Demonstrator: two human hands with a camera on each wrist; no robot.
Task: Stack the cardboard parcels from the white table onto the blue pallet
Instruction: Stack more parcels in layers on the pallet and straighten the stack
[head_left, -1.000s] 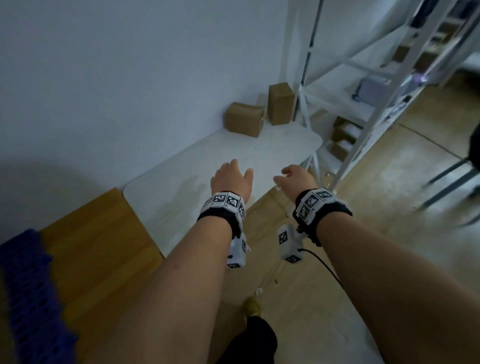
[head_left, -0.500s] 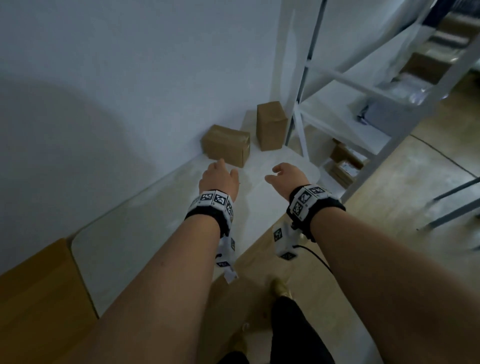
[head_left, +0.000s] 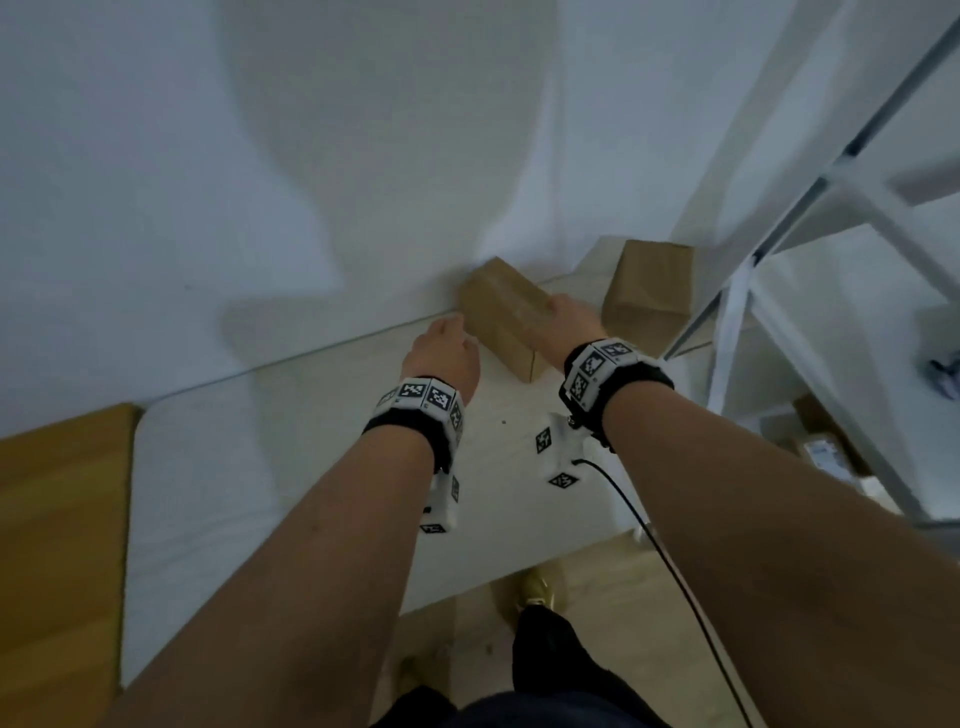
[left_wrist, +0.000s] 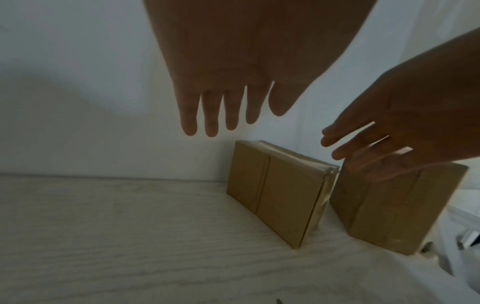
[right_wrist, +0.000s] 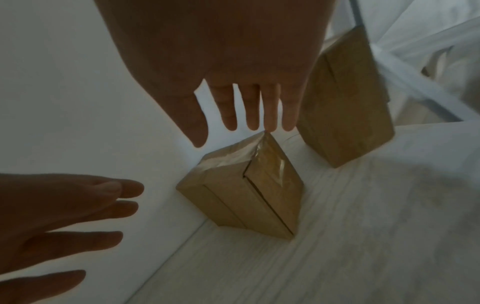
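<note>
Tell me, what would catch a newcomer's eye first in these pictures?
Two bare hands with fingers spread, the left hand and right hand, reach over a white table toward a cardboard parcel lying by the wall; neither grips it yet. A second, taller parcel stands just to its right, next to a white metal shelf frame. Checkered marker bands circle both wrists.

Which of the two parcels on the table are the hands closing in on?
The low parcel by the wall; both hands flank it. The upright parcel stands apart near the shelf frame.
</note>
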